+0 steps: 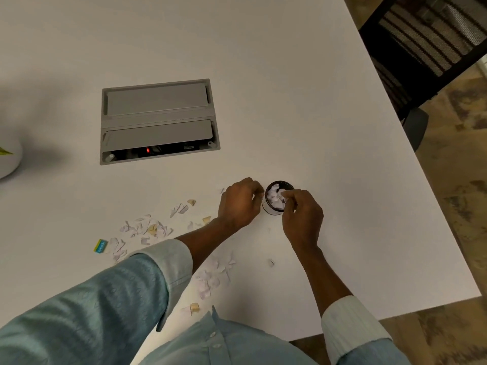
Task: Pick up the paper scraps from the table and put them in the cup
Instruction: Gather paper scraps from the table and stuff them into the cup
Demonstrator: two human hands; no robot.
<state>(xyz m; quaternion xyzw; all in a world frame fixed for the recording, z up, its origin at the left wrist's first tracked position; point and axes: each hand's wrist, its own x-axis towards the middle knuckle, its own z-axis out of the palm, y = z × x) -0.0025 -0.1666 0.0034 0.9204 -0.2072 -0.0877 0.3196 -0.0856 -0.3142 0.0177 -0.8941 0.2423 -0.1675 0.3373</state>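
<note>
My right hand (303, 216) is pinching paper scraps (274, 199) over the mouth of the cup (271, 211), fingertips bunched. My left hand (241, 202) is curling against the cup's left wall; whether it grips, I cannot tell. More scraps are lying on the table (342, 167), left of both hands.

The cup (270, 209) stands on the table (316, 101), with paper scraps (275, 200) in it. Loose scraps (147, 230) lie at its eight o'clock, a cable hatch (159, 121) at ten.
</note>
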